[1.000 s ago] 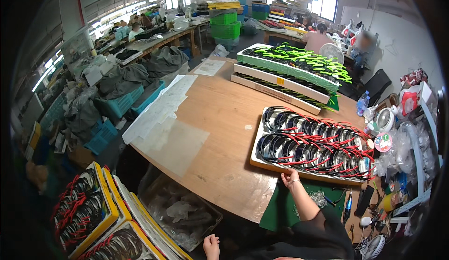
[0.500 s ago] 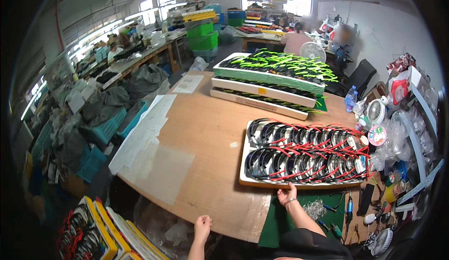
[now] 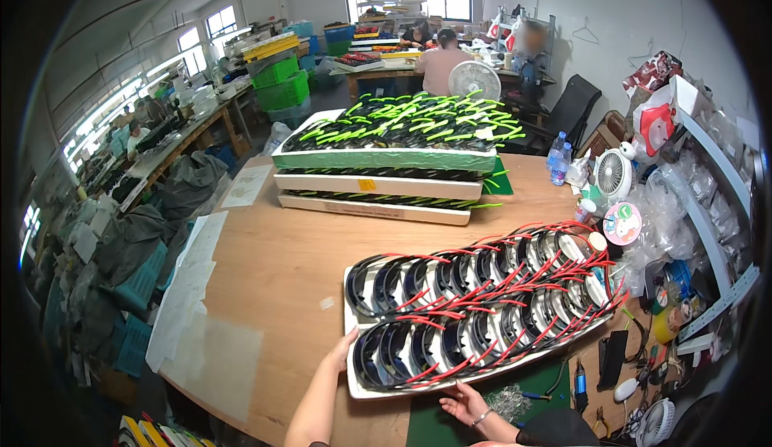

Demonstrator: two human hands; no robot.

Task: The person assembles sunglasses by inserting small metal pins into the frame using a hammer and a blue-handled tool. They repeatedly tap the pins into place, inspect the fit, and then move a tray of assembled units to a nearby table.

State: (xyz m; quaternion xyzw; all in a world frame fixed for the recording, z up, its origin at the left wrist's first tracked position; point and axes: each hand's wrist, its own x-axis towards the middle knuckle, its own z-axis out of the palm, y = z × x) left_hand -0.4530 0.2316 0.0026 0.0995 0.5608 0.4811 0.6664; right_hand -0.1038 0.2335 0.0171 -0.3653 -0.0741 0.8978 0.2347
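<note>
A white tray (image 3: 384,395) lies slantwise at the right front of the table, its left end closer to me. Two rows of black-framed glasses (image 3: 482,330) with dark lenses and red-tipped temples fill it. My left hand (image 3: 342,354) grips the tray's left end, its fingers partly hidden by the wall. At the front edge is my right hand (image 3: 466,406), palm turned up and fingers apart; one fingertip meets the edge. Beneath the front side, a green mat (image 3: 438,421) carries a heap of small clear pieces (image 3: 508,403).
Behind stand stacked trays (image 3: 386,160) of green-tipped glasses. Paper sheets (image 3: 189,286) cover the table's left edge. Pliers, a blue screwdriver (image 3: 580,383) and small fans (image 3: 613,173) crowd the right side. More trays (image 3: 153,432) stand low at the left front. People sit at far benches.
My left hand has come up from the table's front edge onto the tray's left end. The tray has turned, its left end swinging closer to me. My view has shifted right.
</note>
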